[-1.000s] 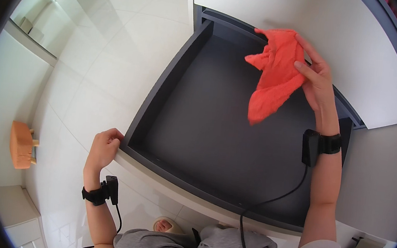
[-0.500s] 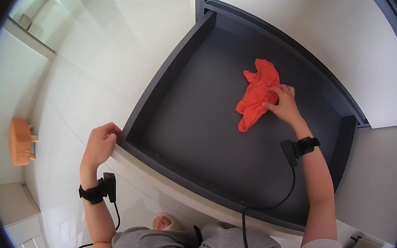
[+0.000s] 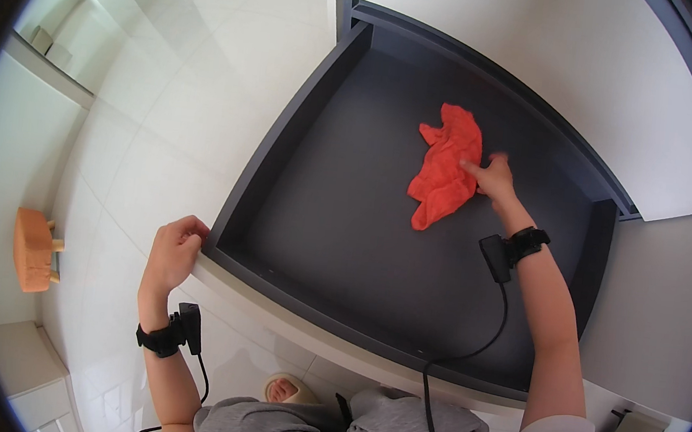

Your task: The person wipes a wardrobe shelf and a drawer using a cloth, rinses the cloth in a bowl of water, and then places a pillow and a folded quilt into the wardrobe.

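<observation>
A crumpled orange-red cloth [image 3: 449, 172] lies on the dark grey bottom of a pulled-out drawer [image 3: 338, 207]. Inside the drawer, my right hand [image 3: 493, 179] is at the cloth's right edge. Its thumb reaches onto the cloth and the fingers stand apart from it, slightly blurred, so the hand looks open. My left hand [image 3: 175, 250] is closed over the front left corner of the drawer, with the fingertips partly hidden behind the edge.
Above the drawer is a white cabinet front [image 3: 533, 42]. An orange stool [image 3: 34, 251] stands on the glossy tiled floor [image 3: 181, 97] to the left. A black cable [image 3: 475, 356] from my right wrist hangs across the drawer's front edge.
My right hand's fingers have spread, and it no longer pinches the cloth. The cloth lies in nearly the same place. My left hand stays on the corner.
</observation>
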The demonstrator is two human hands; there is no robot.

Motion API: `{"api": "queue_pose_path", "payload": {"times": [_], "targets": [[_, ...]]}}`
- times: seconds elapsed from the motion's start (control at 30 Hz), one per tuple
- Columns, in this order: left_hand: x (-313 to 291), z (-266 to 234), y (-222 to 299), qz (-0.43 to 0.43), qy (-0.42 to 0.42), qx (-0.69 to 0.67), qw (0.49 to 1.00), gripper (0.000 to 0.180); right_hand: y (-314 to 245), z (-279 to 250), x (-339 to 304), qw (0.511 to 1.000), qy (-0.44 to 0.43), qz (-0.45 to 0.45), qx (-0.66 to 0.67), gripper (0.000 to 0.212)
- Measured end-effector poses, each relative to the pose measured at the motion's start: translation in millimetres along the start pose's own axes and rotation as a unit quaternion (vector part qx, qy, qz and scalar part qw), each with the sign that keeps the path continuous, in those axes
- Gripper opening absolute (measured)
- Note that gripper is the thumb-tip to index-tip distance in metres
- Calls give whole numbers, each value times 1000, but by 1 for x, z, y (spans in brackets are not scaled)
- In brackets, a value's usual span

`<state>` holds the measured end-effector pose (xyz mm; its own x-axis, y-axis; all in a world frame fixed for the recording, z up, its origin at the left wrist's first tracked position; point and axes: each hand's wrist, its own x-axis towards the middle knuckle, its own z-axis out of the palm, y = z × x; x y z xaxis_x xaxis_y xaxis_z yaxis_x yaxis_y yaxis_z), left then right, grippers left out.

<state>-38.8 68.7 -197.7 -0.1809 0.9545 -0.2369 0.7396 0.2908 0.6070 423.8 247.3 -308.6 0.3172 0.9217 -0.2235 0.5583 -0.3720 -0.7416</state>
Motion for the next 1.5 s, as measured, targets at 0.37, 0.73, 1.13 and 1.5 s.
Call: {"api": "queue_pose_path", "payload": {"times": [0.37, 0.73, 1.13, 1.5], "targets": [[-8, 2, -7, -4, 15, -16, 1000, 23, -56, -76, -21, 832, -153, -96, 524, 39], [-7, 3, -1, 4, 15, -3, 1000, 22, -35, 46, -105, 769, -319, -512, -209, 57], [-2, 13, 7, 1, 4, -36, 999, 22, -100, 153, 50, 842, -14, -402, -359, 68], [-12, 3, 8, 15, 13, -22, 1000, 26, -94, 115, 58, 850, 21, -362, -383, 60]]}}
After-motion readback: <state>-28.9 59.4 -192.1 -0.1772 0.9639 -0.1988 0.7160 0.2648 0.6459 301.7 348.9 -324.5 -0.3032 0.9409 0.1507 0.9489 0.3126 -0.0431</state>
